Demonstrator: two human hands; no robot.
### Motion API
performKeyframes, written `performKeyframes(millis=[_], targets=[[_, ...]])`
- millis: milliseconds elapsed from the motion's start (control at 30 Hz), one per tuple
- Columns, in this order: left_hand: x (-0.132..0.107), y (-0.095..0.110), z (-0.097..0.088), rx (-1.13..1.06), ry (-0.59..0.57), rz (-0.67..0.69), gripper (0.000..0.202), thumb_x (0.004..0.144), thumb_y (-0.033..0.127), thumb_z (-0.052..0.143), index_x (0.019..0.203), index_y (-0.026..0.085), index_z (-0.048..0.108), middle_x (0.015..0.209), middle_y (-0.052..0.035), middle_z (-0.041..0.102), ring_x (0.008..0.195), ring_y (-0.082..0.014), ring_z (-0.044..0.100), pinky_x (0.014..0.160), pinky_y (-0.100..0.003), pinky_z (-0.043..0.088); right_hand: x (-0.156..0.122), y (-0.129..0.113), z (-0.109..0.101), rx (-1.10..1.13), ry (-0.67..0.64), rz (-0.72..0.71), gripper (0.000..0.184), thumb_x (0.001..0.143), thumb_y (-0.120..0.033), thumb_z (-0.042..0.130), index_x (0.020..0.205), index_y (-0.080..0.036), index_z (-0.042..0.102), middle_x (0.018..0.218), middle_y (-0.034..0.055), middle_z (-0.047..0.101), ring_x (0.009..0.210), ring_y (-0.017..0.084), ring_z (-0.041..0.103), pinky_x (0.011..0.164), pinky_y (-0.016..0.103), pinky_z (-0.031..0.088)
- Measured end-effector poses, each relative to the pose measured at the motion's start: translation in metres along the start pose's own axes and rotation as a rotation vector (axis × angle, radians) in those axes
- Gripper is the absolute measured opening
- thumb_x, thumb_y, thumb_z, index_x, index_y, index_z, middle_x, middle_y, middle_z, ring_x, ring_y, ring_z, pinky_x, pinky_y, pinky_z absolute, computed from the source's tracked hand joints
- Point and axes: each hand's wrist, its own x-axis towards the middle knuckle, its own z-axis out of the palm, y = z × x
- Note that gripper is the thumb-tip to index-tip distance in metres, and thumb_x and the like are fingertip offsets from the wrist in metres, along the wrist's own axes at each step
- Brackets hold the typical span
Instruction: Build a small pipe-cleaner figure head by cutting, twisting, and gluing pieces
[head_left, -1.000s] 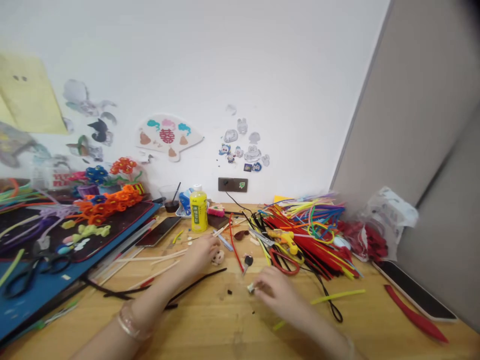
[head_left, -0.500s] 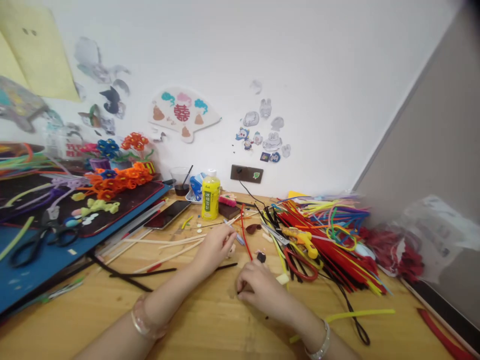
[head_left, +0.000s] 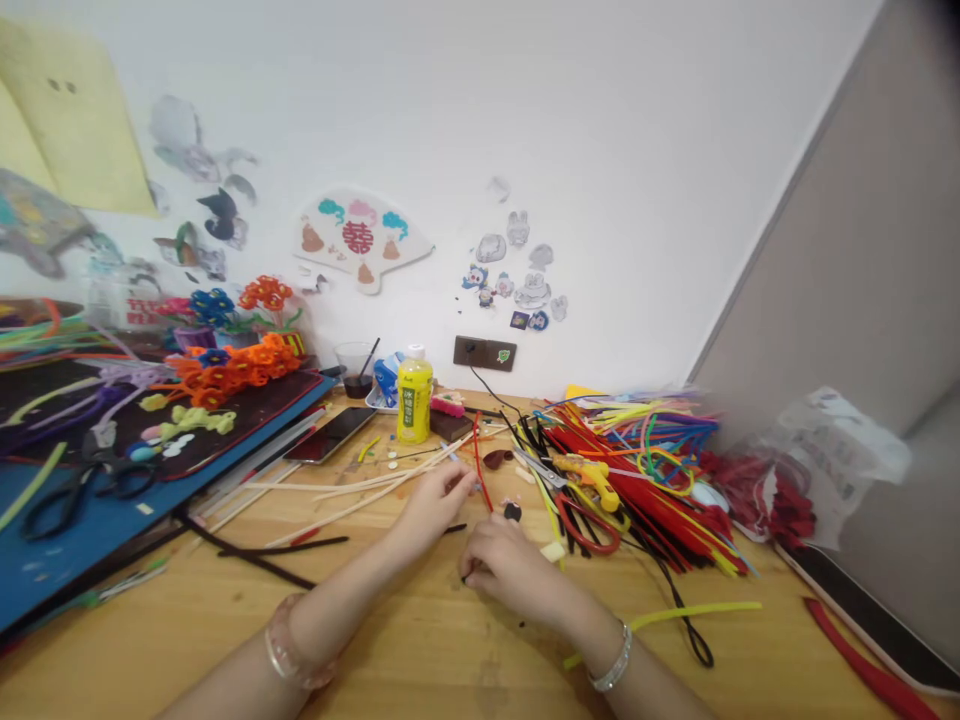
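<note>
My left hand (head_left: 433, 502) rests on the wooden table (head_left: 420, 650), its fingers curled near a red pipe cleaner (head_left: 480, 470) and some pale sticks (head_left: 352, 488). What it holds is hidden. My right hand (head_left: 504, 568) lies just right of it, knuckles up, fingertips pinched down on the table over something small and dark that I cannot make out. A small black round piece (head_left: 512, 511) and a pale scrap (head_left: 553, 550) lie just beyond the right hand. Both wrists wear a bracelet.
A heap of coloured pipe cleaners (head_left: 645, 470) with a yellow glue gun (head_left: 592, 474) and red-handled scissors (head_left: 581, 520) fills the right. A yellow bottle (head_left: 414, 395), a phone (head_left: 331, 434) and a cup (head_left: 357, 368) stand behind. A blue board (head_left: 90, 520) with black scissors (head_left: 67, 490) lies left.
My right hand has moved left, closer to my left hand, and pinched down on the table. The left hand has shifted slightly forward. The view has swung a little.
</note>
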Motion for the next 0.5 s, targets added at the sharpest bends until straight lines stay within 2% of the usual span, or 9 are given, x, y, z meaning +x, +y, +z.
performKeyframes(millis=[133,300,400,500], targets=[[0.0004,-0.0053,0.0037,0.012,-0.014,0.011,0.027,0.080,0.035,0.041,0.065,0.017,0.052,0.055,0.0034,0.046,0.055,-0.0127,0.044,0.052,-0.023,0.037,-0.0008,0.0000,0.0016,-0.006,0.020,0.022,0.008,0.071,-0.015,0.066,0.078,-0.019,0.065,0.082,0.0021,0.063,0.090,0.018,0.051,0.080,0.028,0.036],[-0.0009,-0.0070,0.0076,0.019,-0.035,0.031,0.025,0.079,0.033,0.042,0.064,0.016,0.053,0.059,0.0022,0.049,0.058,-0.0137,0.046,0.057,-0.024,0.038,-0.0007,0.0006,0.0017,-0.014,0.033,0.033,0.020,0.071,-0.022,0.068,0.091,-0.019,0.066,0.088,0.0042,0.064,0.093,0.021,0.051,0.082,0.030,0.037],[-0.0017,-0.0047,0.0070,0.033,-0.037,0.035,0.024,0.079,0.032,0.043,0.063,0.017,0.053,0.059,0.0021,0.049,0.060,-0.0142,0.046,0.059,-0.025,0.038,0.0009,0.0033,0.0051,-0.031,0.026,-0.018,0.009,0.073,-0.018,0.066,0.081,-0.019,0.068,0.083,0.0034,0.064,0.090,0.019,0.051,0.083,0.029,0.037],[-0.0020,-0.0025,0.0050,0.056,-0.037,0.031,0.025,0.080,0.031,0.042,0.063,0.017,0.053,0.059,0.0023,0.049,0.059,-0.0141,0.045,0.058,-0.025,0.037,0.0012,0.0054,0.0091,-0.031,0.037,-0.046,0.008,0.073,-0.012,0.064,0.077,-0.018,0.068,0.079,0.0029,0.064,0.087,0.018,0.051,0.082,0.028,0.037]])
